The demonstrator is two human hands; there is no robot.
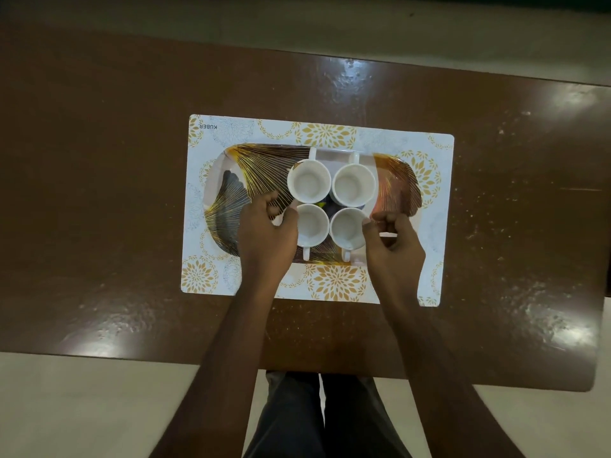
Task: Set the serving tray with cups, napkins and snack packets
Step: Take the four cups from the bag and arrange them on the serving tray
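A leaf-patterned serving tray (231,180) lies on a white and gold placemat (439,193). Several empty white cups stand on it in a tight block: two far cups (309,181) (353,185) with handles pointing away, and two near cups with handles pointing towards me. My left hand (264,233) rests on the tray with fingers curled and its thumb against the left side of the near-left cup (312,224). My right hand (393,246) is curled too, its fingertips at the right rim of the near-right cup (347,228). No napkins or snack packets are in view.
The placemat sits in the middle of a glossy brown table (99,193). The table's near edge runs just above my legs (324,418), and pale floor shows beyond both long edges.
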